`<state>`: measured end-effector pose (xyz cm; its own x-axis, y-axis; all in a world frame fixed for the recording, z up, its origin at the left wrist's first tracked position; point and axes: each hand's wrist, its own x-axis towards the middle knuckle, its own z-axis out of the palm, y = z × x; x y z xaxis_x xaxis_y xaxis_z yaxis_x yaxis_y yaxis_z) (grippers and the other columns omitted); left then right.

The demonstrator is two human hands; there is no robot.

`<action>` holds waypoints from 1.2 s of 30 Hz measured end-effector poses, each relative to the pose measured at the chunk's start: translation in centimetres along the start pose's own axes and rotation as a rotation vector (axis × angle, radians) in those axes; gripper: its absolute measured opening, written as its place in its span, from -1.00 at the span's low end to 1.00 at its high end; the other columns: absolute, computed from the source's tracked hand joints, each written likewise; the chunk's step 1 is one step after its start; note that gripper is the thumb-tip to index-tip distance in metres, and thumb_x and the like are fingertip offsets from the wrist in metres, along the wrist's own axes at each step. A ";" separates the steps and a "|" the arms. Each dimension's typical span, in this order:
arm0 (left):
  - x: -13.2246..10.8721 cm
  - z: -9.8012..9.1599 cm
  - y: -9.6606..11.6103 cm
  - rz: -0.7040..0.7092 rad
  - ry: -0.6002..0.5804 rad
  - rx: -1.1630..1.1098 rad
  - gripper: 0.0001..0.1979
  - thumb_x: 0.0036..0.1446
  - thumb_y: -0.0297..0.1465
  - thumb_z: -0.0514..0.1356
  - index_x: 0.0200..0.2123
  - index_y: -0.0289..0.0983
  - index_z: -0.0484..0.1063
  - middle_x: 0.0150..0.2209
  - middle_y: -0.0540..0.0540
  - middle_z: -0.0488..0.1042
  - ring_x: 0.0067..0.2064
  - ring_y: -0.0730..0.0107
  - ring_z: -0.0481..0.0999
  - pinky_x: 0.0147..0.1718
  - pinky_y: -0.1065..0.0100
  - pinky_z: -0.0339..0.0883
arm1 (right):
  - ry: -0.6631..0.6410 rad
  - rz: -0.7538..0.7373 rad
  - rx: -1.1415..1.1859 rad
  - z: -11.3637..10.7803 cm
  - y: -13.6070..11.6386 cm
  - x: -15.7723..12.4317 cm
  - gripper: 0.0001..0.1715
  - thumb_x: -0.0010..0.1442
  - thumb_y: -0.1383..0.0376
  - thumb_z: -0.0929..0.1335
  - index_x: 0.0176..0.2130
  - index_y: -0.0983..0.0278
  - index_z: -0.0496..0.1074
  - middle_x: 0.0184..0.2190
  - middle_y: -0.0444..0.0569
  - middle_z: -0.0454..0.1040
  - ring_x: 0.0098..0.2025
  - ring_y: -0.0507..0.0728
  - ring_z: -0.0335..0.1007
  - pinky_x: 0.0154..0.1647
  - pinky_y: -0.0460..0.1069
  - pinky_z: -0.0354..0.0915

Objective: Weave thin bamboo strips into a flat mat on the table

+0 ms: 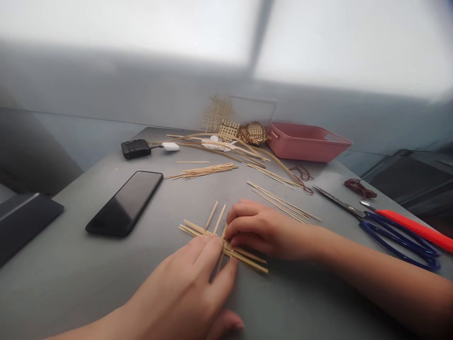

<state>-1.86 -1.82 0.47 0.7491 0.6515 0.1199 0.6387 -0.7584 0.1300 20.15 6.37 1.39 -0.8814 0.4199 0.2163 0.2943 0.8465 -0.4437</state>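
A small crossed lattice of thin bamboo strips (198,229) lies on the grey table (71,274) in front of me. My left hand (193,288) rests with fingers stretched flat, pressing the strips' near side. My right hand (258,229) comes in from the right, its fingers curled together on the strips where they cross; whether it pinches one strip I cannot make out. Some strips are hidden under both hands.
A black phone (123,203) lies to the left. Loose strip bundles (205,171) and woven pieces (252,132) sit behind, beside a pink tray (306,141). Blue-handled scissors (385,224), a red-handled tool (417,227) and dark cord (359,187) lie at right. A black box (135,148) stands far left.
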 end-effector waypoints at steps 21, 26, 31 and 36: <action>0.7 -1.4 -1.8 -0.170 -0.087 -0.311 -0.83 0.21 -0.40 0.16 -0.13 -0.26 0.27 -0.19 -0.18 0.54 -0.23 0.09 0.57 -0.24 0.17 0.47 | -0.045 0.045 -0.039 -0.1 -1.5 -0.1 -0.85 0.33 0.39 0.28 -0.14 0.28 0.44 -0.24 0.02 0.46 -0.18 0.13 0.31 -0.08 0.03 0.24; 0.5 0.0 -3.0 -0.161 0.070 -0.429 -0.63 0.14 -0.55 0.16 -0.08 -0.16 0.07 -0.20 -0.06 0.56 -0.20 0.20 0.59 -0.29 0.31 0.42 | -0.130 0.066 0.022 -0.1 -2.7 -0.1 -0.74 0.31 0.31 0.34 0.00 0.32 0.43 -0.16 0.09 0.42 -0.12 0.16 0.31 -0.04 0.03 0.31; 0.7 0.1 -2.9 -0.122 0.132 -0.385 -0.57 0.11 -0.55 0.24 -0.03 -0.14 0.16 -0.11 -0.03 0.50 -0.11 0.24 0.54 -0.18 0.30 0.42 | -0.048 0.063 0.107 0.1 -1.8 -0.1 -0.83 0.33 0.31 0.33 -0.10 0.32 0.45 -0.16 0.08 0.42 -0.13 0.12 0.34 -0.06 0.00 0.34; 0.8 -1.3 -2.9 -0.247 0.074 -0.124 -0.83 0.18 -0.39 0.24 -0.15 -0.24 0.37 -0.16 -0.15 0.46 -0.10 -0.02 0.45 -0.13 -0.02 0.38 | 0.060 0.059 0.001 0.0 -0.4 0.1 -0.81 0.33 0.37 0.29 -0.09 0.31 0.47 -0.16 0.09 0.48 -0.11 0.14 0.36 -0.02 0.05 0.31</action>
<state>-3.36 0.97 1.48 0.5560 0.8191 0.1411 0.7703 -0.5715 0.2828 19.98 6.08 1.58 -0.8387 0.4880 0.2417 0.3449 0.8195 -0.4577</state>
